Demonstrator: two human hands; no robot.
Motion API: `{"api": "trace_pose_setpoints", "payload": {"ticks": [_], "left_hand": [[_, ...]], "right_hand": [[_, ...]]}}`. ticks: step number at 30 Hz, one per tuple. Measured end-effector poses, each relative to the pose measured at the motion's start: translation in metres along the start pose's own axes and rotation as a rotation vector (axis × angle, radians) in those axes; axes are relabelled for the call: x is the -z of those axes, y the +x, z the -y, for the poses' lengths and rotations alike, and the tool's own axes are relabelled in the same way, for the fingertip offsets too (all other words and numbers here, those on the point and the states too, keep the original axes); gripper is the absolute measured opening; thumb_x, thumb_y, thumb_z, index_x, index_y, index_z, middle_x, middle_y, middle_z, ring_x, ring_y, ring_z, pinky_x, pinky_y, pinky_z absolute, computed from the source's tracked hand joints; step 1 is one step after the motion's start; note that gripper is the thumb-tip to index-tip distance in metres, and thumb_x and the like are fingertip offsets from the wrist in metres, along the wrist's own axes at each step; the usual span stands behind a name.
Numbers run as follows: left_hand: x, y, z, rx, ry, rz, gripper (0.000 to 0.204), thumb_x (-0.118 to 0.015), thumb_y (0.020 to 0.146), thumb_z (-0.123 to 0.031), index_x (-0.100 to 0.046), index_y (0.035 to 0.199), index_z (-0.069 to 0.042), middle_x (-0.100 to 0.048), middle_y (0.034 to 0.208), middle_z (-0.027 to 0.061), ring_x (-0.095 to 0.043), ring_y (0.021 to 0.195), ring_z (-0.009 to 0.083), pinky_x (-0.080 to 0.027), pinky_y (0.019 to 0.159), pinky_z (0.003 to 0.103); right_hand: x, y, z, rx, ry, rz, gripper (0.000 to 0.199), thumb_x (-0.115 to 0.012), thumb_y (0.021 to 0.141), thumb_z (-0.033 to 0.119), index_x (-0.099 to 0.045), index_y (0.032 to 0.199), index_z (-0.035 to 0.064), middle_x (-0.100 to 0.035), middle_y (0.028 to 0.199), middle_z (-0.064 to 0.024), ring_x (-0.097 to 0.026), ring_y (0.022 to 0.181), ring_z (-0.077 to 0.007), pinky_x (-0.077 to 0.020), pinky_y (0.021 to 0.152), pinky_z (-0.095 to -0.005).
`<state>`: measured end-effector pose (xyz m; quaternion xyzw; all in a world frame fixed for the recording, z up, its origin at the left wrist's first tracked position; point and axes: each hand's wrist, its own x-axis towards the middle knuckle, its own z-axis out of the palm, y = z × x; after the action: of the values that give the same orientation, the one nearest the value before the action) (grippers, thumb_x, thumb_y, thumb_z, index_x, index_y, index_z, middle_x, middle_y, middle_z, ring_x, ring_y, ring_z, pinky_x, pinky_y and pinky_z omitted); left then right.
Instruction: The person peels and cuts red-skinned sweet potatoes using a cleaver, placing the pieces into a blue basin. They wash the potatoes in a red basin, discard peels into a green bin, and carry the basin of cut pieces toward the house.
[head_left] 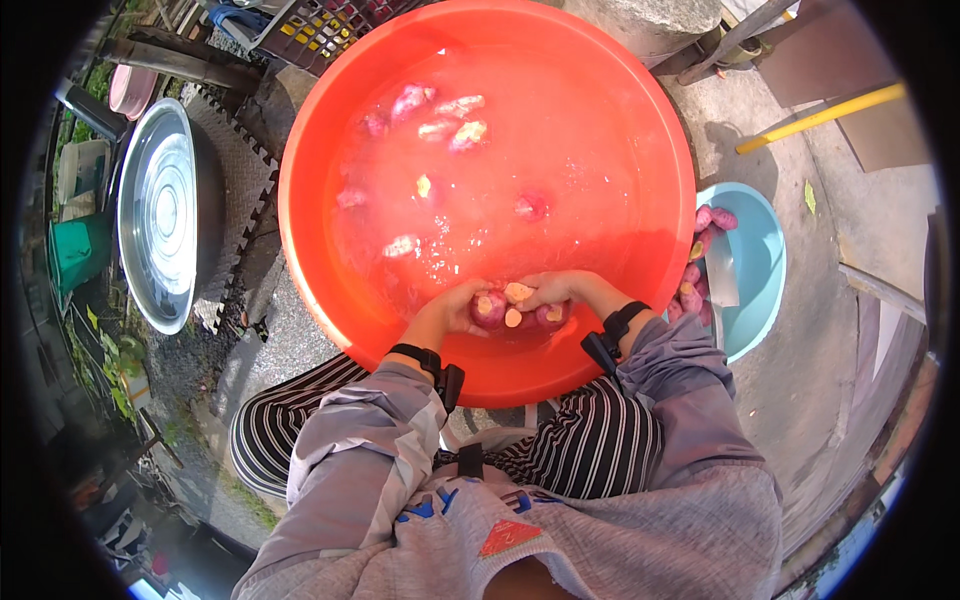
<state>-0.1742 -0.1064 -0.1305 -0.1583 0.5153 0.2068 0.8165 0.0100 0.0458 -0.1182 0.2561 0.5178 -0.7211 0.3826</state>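
Specimens at centre: a tight group of pink-purple tubers near the lower wall of a large orange-red basin [650, 220], just inside the rim nearest the person. Left tuber [488, 310]: rounded, deep pink skin, wet-looking, with a small pale yellow cut patch on the upward face. Right tuber [550, 315]: similar skin, a pale patch facing up. Between them, a pale cream-orange piece [518, 292] above and a smaller pale round face [513, 317] below; cannot tell whether these two belong to one body.

Left hand [460, 308]: fingers curled round the outer side of the left tuber, gripping it. Right hand [550, 288]: fingertips against the cream-orange piece, palm over the right tuber; cannot tell whether it pinches either. A dark strap on each wrist.

Elsewhere in the basin: shallow-looking reddish water with glints; loose tubers [468, 135] grouped at upper left, others scattered singly, some showing yellow ends.

Right of the basin: pale blue tub [765, 270] with more pink tubers [690, 295] and a flat grey blade [722, 275]. Well left: shiny metal bowl [165, 215].
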Motion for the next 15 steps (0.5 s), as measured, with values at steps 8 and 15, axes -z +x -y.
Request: {"api": "trace_pose_setpoints", "payload": {"ticks": [8,15], "left_hand": [[-0.024,-0.008,0.027,-0.065,-0.269,0.098,0.048,-0.055,0.092,-0.046,-0.052,0.129,-0.017,-0.055,0.132,0.0083,-0.056,0.118,0.0295,-0.047,0.092,0.059],[-0.054,-0.056,-0.033,-0.128,0.040,0.178,0.049,-0.057,0.091,-0.045,-0.053,0.130,-0.016,-0.057,0.130,0.0070,-0.058,0.116,0.0280,-0.051,0.090,0.055]], "right_hand": [[-0.016,-0.035,0.008,-0.069,0.428,0.186,0.056,-0.058,0.094,0.032,-0.037,0.144,0.0160,-0.050,0.135,-0.0081,-0.054,0.118,-0.0199,-0.0515,0.091,-0.0350],[-0.023,-0.080,0.012,0.168,0.503,-0.127,0.059,-0.060,0.095,0.028,-0.036,0.143,0.0039,-0.050,0.136,-0.0083,-0.048,0.124,-0.0166,-0.0445,0.098,-0.0313]]}}
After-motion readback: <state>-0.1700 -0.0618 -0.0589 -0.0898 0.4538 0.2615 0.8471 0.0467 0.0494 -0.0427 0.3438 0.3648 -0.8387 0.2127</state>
